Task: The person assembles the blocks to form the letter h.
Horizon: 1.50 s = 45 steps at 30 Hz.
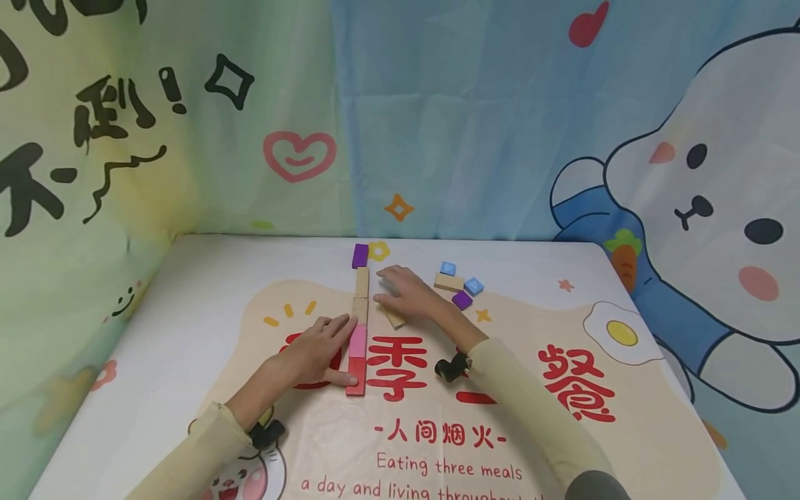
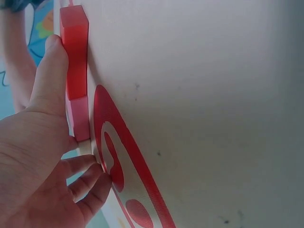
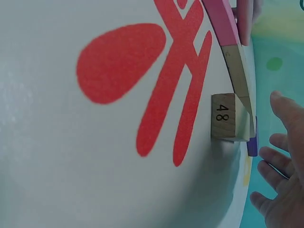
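Note:
A line of blocks runs away from me on the table: a red block (image 1: 356,378) nearest, then a pink block (image 1: 358,342), two wooden blocks (image 1: 360,307) and a purple block (image 1: 360,255) at the far end. My left hand (image 1: 315,351) lies along the line's left side, its thumb touching the red block (image 2: 76,61) and its fingers by the pink and wooden ones. To the right, my right hand (image 1: 409,292) hovers over a loose wooden block (image 1: 394,319), fingers loosely extended. That block bears the number 48 (image 3: 223,116). Something greyish under the right fingers is unclear.
Right of the right hand lies a loose group: two blue blocks (image 1: 448,268), a wooden block (image 1: 448,282) and a purple block (image 1: 462,300). A printed cloth (image 1: 525,444) covers the table. A curtain (image 1: 437,125) hangs behind the far edge.

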Available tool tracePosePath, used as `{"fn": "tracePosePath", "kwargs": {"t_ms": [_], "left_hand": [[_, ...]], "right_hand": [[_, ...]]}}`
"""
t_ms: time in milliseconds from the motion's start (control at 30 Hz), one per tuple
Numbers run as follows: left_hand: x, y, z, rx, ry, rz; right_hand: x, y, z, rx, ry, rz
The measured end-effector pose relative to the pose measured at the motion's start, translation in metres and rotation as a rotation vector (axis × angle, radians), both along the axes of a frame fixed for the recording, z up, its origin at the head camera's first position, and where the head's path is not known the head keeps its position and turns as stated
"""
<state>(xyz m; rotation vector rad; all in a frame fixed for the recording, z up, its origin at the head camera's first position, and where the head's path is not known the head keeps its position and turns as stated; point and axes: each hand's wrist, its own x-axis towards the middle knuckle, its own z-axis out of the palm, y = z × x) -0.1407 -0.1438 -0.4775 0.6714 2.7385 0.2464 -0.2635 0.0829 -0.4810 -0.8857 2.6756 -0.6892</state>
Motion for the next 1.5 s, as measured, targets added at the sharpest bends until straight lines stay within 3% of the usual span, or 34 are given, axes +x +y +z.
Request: {"fn": "tracePosePath", "kwargs": {"t_ms": [833, 1100, 1267, 1500], "left_hand": [[0.001, -0.001, 0.000, 0.013, 0.018, -0.012], [0.002, -0.001, 0.000, 0.012, 0.022, -0.011], [0.002, -0.002, -0.002, 0.010, 0.035, -0.013], [0.001, -0.002, -0.001, -0.005, 0.043, -0.024]], "right_hand": [[-0.008, 0.002, -0.003, -0.037, -0.021, -0.037], [-0.032, -0.025, 0.007, 0.044, 0.067, -0.112], [-0.050, -0.049, 0.014, 0.098, 0.054, -0.158], [-0.063, -0.069, 0.006, 0.169, 0.017, -0.219]]}}
